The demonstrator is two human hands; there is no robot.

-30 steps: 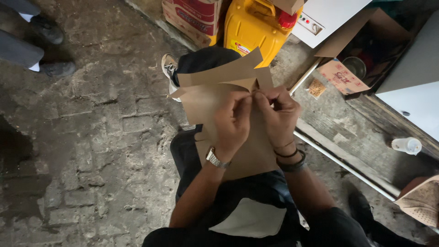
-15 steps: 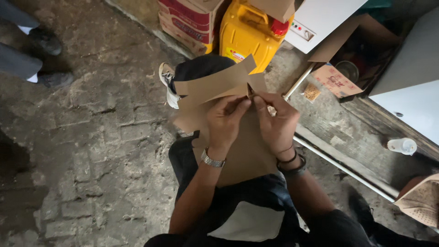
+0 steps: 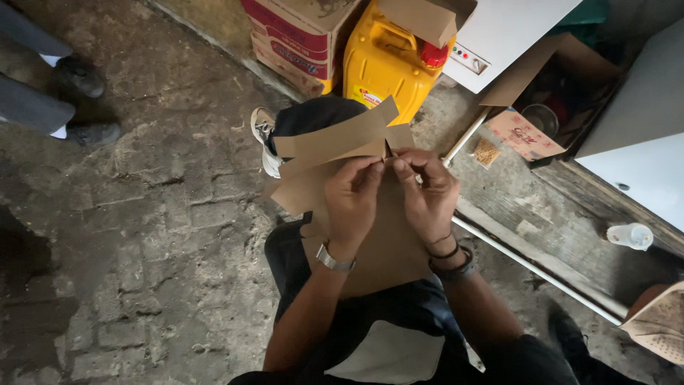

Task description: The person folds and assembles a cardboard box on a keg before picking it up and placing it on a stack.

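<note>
Brown paper bag (image 3: 370, 235): we are holding it over our lap, near the middle of the view, its folded flaps fanning out toward ten o'clock. Our left hand (image 3: 353, 196) is pinching the top fold between thumb and fingertips, and our right hand (image 3: 427, 196) is gripping the same fold just beside it, so the two sets of fingertips are nearly touching.

At twelve o'clock a yellow jerrycan (image 3: 385, 68) with a red cap is standing upright; what it is holding we cannot tell. Beside it, toward eleven, a printed carton (image 3: 288, 39) is sitting closed. At two o'clock an open cardboard box (image 3: 552, 107) is showing a round glass container and a flat printed packet inside. A small white cup (image 3: 630, 235) is resting at three o'clock.

We are sitting on a rough grey paved floor (image 3: 142, 235), with a white pipe (image 3: 527, 260) lying across it, and another person's dark shoes (image 3: 85, 103) are standing at ten o'clock.
</note>
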